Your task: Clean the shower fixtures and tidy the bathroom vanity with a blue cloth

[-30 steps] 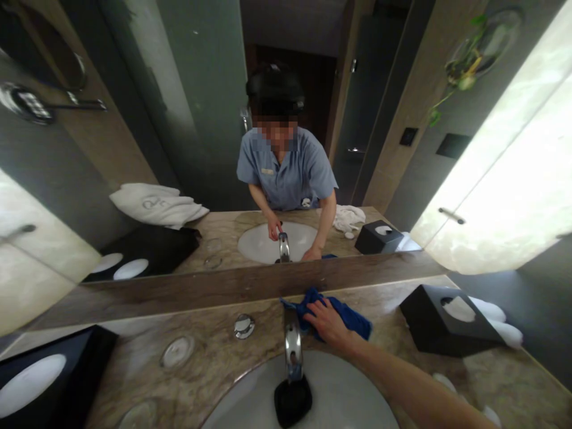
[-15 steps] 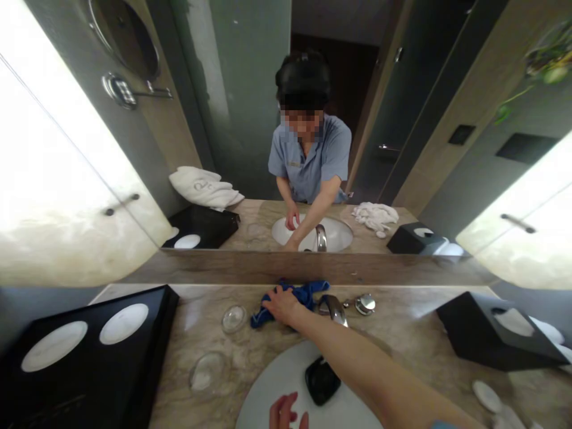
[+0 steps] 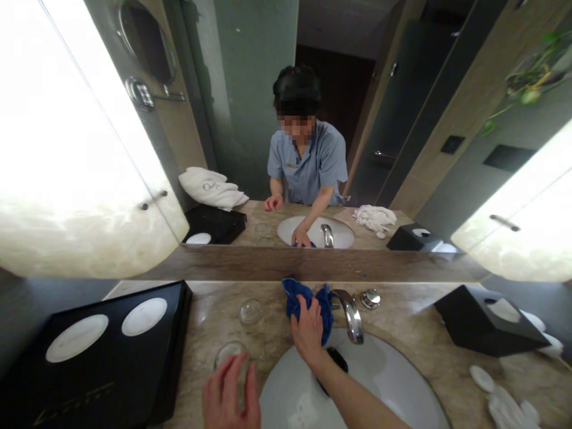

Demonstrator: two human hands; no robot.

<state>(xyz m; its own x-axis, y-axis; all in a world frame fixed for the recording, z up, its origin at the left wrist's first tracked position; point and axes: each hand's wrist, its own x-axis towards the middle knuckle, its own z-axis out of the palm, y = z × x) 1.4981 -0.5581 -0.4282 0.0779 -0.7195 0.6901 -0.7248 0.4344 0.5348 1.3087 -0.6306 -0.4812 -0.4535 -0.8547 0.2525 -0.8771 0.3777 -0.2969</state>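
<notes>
A blue cloth (image 3: 308, 310) lies bunched on the marble counter (image 3: 201, 316) just left of the chrome faucet (image 3: 352, 316), under the right hand (image 3: 307, 332), whose fingers press and gather it. Farther left of the faucet, the open left hand (image 3: 230, 387) meets a clear glass (image 3: 231, 356); whether it grips, I cannot tell. If wet, that glass could slip, knocking the second glass (image 3: 251, 311) or dropping into the basin (image 3: 286, 381).
</notes>
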